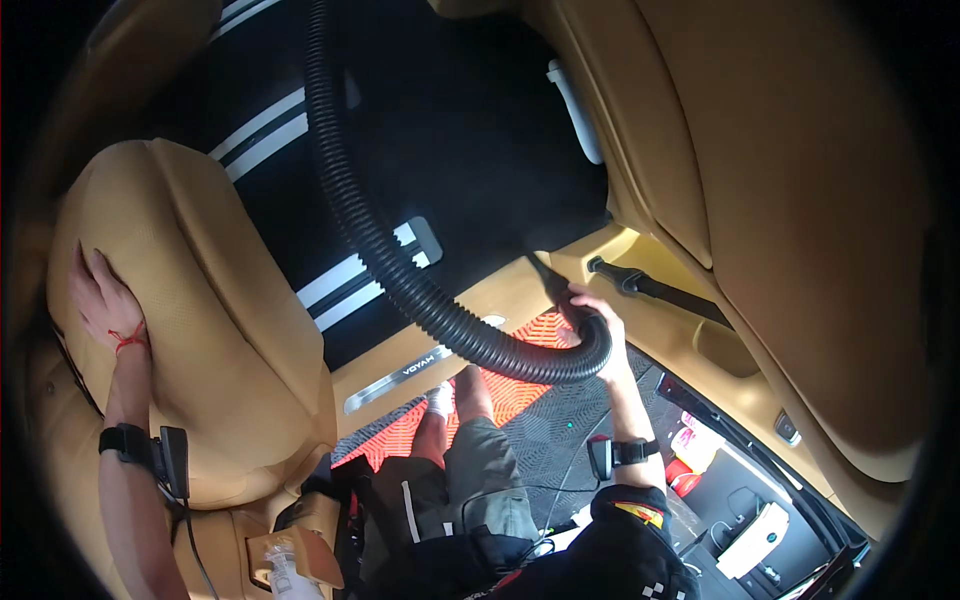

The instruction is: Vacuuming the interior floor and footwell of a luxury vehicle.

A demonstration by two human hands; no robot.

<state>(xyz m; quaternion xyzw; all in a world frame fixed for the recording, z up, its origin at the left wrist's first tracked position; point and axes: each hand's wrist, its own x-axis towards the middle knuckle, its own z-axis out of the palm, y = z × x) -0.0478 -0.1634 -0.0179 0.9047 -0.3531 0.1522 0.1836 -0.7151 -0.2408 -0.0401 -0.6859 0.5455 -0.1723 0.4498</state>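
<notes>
My left hand (107, 300) lies flat with fingers spread on the tan seat (200, 290) at the left. At centre right, my right hand (608, 322) is closed round the end of a black ribbed vacuum hose (405, 285). A narrow dark nozzle (551, 279) reaches from that hand toward the tan trim at the edge of the dark floor. The hose curves down from the top and bends round at my wrist. Its bend covers part of my right hand.
A metal sill plate (398, 380) runs along the door opening, with red and grey floor tiles (535, 395) beyond. A seat-belt buckle strap (660, 289) lies right of the nozzle. Silver seat rails (345, 283) cross the dark floor. A clear bottle (288, 570) stands at lower left.
</notes>
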